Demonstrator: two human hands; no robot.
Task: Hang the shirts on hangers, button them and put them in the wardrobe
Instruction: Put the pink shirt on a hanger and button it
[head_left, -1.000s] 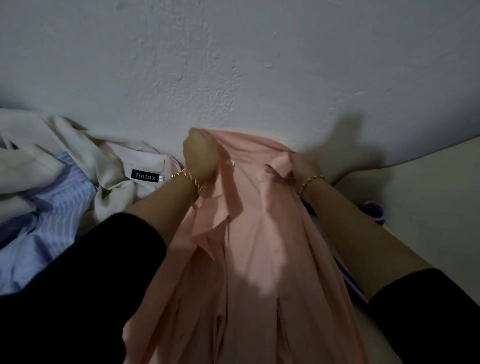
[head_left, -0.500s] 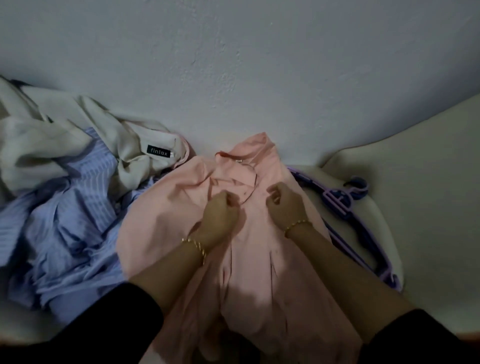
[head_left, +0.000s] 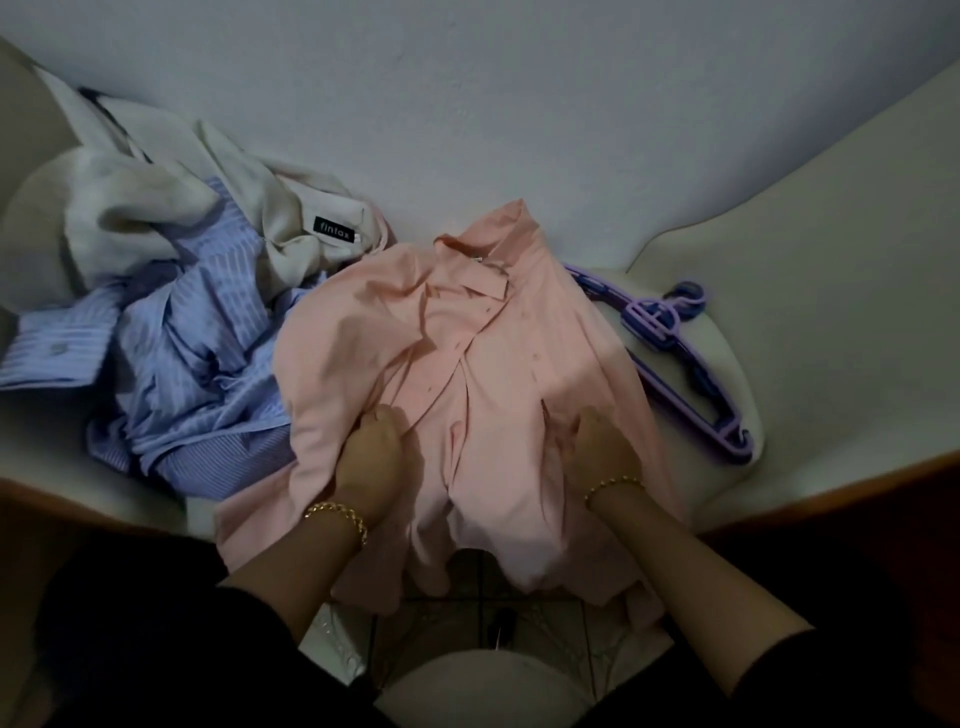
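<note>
Pink shirt (head_left: 483, 364), crumpled, collar up (placket unbuttoned), lying flat

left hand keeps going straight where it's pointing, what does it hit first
More of the pink shirt that the left hand grips: its front placket, then likely the collar; the wall lies beyond.

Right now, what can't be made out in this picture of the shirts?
All from the head view:
- Whether a hanger sits inside the pink shirt: its own cloth covers that.
- Fingertips of the right hand: sunk in pink folds, so its grip is unclear. The left hand grips a fold.
- The purple hangers: one end runs under the pink shirt, so the count is unclear.
- The blue striped shirt: cuff cut off by the left edge.
- The wardrobe: not in view.
</note>
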